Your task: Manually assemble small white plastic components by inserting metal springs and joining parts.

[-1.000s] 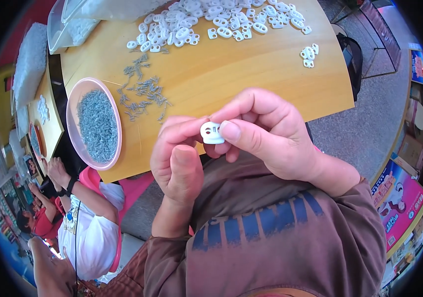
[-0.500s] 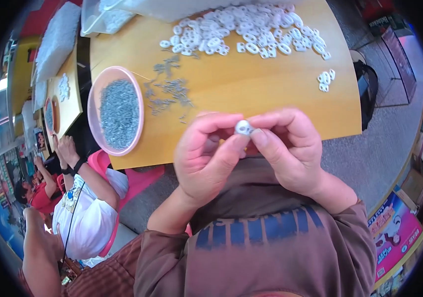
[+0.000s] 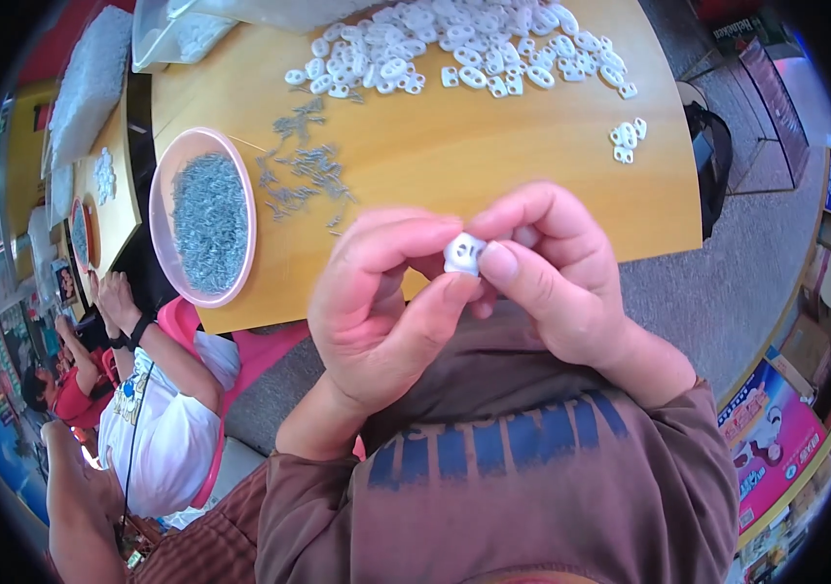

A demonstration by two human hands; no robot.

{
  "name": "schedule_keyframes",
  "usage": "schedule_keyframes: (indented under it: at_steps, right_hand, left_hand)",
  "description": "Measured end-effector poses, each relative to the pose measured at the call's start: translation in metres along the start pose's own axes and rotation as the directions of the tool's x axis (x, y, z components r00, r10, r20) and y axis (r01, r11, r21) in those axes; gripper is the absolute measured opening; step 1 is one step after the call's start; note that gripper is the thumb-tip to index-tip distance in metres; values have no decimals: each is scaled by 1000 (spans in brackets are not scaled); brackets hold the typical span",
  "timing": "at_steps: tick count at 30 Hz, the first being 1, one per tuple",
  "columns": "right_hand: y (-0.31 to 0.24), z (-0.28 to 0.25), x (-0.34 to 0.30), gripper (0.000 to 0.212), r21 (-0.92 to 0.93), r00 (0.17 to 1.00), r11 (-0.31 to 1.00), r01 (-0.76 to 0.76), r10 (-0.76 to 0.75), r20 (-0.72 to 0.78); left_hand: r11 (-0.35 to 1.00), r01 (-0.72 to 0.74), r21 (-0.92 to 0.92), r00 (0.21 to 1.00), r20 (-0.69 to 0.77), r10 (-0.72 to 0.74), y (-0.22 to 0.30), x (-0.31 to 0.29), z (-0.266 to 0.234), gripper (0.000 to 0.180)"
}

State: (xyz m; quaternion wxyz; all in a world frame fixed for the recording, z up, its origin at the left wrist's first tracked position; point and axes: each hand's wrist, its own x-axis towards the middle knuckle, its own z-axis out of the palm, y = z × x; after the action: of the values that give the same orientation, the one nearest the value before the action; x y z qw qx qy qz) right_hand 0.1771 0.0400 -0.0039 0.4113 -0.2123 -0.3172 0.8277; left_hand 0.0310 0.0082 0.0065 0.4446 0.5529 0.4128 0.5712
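Note:
A small white plastic piece with two holes is held between my hands, just off the table's near edge. My left hand pinches it from the left, forefinger on top and thumb underneath. From the other side my right hand has its thumb and fingers closed on it. My fingertips hide part of the piece, and the lower fingers of my right hand are partly covered. Beyond my hands lie a heap of similar white pieces and a little scatter of tiny thin grey metal parts.
A pink bowl full of the grey metal parts stands left on the wooden table. Several white pieces lie apart at the right. A clear plastic bin is at the back left. Another person sits at my left.
The white piece has turned between my fingers, so its two holes now show more plainly. My right thumb has shifted on it. The whole view has moved slightly.

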Motion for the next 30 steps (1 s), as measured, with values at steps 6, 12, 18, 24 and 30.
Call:
schedule_keyframes:
  at_steps: [6, 12, 18, 24, 30]
  right_hand:
    - [5, 0, -1, 19, -273, 988, 949, 156, -156, 22]
    - [17, -24, 5, 16, -729, 978, 665, 165, -207, 34]
    - [24, -25, 10, 12, -770, 979, 625, 132, -204, 2]
    - [23, -28, 17, 10, -819, 957, 525, 232, -272, 97]
    - [29, -31, 17, 10, -831, 932, 465, 304, -324, 160]
  left_hand:
    - [901, 327, -286, 929, -80, -362, 11, 6, -4, 21]
    - [939, 239, -247, 891, -329, -313, 23, 64, -61, 21]
    - [981, 139, -135, 873, -451, -186, 32, 187, -193, 13]
    - [998, 56, 18, 886, -462, -42, 28, 147, -134, 21]
    - [801, 151, 579, 967, -253, 0, -3, 36, -58, 17]
